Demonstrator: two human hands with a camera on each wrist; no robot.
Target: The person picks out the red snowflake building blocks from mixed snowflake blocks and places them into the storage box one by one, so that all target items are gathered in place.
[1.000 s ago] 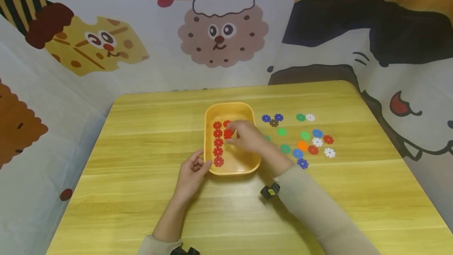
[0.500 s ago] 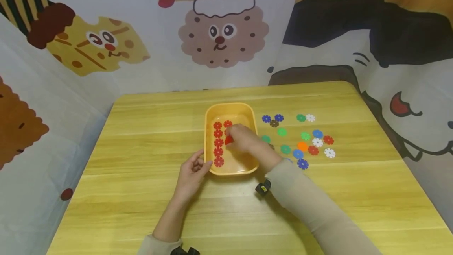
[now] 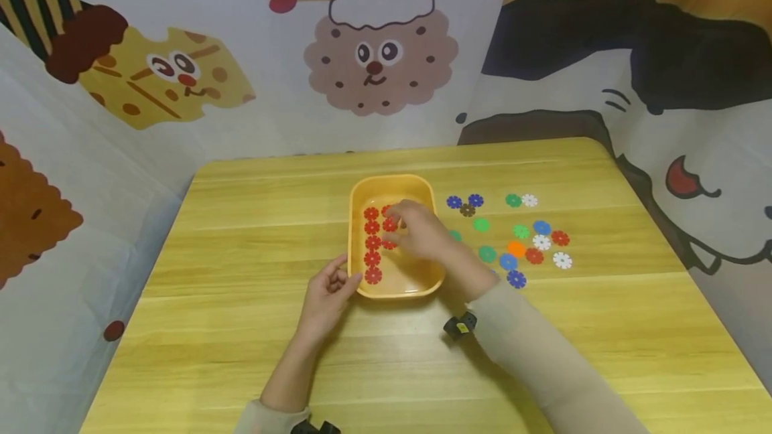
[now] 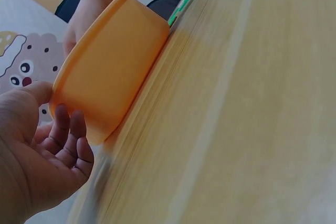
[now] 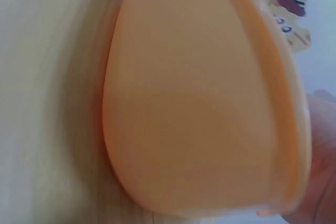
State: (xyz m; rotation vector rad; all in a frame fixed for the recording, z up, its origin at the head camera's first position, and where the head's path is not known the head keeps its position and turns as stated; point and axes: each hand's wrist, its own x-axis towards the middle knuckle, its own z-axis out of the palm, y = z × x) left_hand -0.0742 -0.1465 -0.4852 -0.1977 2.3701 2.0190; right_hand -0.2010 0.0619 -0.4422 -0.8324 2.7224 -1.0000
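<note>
My left hand (image 3: 326, 300) holds the near left corner of a yellow-orange plastic tray (image 3: 392, 292), thumb at the rim. In the left wrist view, its other fingers (image 4: 62, 124) curl against the tray's outer wall. Flat red notched snowflake discs (image 3: 372, 242) lie inside in a column at the left. A second, shorter column of red discs (image 3: 390, 225) stands beside it, partly covered by my right hand (image 3: 419, 233). That hand reaches over the tray's right wall, thumb and fingers spread apart above these discs. In the right wrist view the tray wall hides its fingers.
Loose snowflake discs in several colours lie on the wooden table (image 3: 253, 233) right of the tray, including red (image 3: 534, 256), orange (image 3: 516, 249), white (image 3: 562, 260) and dark blue (image 3: 516, 279) ones. A cartoon-printed cloth (image 3: 241, 132) hangs behind the table.
My right hand moved toward me and set a red disc down under the second column, then lifted away with thumb and fingers parted. My left hand stayed on the tray.
</note>
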